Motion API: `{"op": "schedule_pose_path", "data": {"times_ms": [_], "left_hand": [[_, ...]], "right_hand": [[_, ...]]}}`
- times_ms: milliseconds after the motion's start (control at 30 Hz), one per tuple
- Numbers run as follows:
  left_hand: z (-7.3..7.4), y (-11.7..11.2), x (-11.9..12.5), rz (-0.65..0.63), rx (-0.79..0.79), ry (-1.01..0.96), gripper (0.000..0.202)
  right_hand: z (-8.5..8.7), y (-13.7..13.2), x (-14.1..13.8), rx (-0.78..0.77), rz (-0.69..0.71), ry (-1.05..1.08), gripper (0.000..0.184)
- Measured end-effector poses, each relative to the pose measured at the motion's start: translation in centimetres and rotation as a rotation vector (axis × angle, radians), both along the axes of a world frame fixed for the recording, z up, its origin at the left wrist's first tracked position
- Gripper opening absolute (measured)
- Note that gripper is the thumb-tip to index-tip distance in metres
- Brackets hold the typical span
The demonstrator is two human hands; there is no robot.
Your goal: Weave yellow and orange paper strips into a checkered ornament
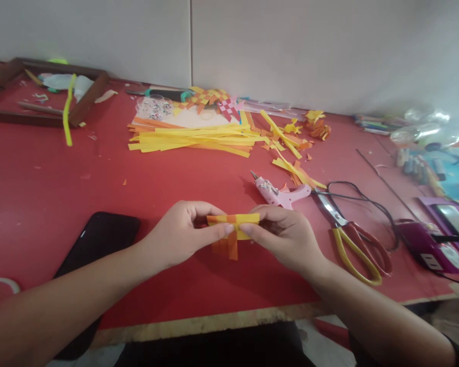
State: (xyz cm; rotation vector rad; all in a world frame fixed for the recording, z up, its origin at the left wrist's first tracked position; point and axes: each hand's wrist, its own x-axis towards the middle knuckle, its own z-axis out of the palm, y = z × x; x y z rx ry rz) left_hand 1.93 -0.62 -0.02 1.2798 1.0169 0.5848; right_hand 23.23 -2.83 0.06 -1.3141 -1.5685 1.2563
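Observation:
Between my two hands is a small piece of woven paper strips, yellow and orange, held up just over the red tabletop near its front edge. My left hand pinches its left side, thumb in front and fingers behind. On the right side my right hand grips it the same way, and the two thumb tips nearly meet at the middle. Orange strip ends hang down below the thumbs. The fingers behind the paper are partly hidden. A pink glue gun lies just beyond my right hand.
Scissors with red and yellow handles lie right of my right hand. A black phone is by my left forearm. Yellow and orange paper strips are piled at the back. A wooden frame stands far left, a purple box right.

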Motion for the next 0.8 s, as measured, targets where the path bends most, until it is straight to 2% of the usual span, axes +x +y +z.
{"op": "schedule_pose_path", "data": {"times_ms": [367, 600, 800], "left_hand": [[0.31, -0.18, 0.01, -0.019, 0.032, 0.042, 0.019], [0.39, -0.23, -0.02, -0.003, 0.031, 0.045, 0.015], [0.11, -0.15, -0.1, 0.092, 0.042, -0.064, 0.026]], "right_hand": [[0.05, -0.08, 0.05, -0.038, 0.026, -0.012, 0.028], [0.18, 0.05, -0.1, 0.034, 0.062, 0.009, 0.02], [0.13, 0.16, 0.0, 0.047, -0.066, 0.011, 0.024]]}}
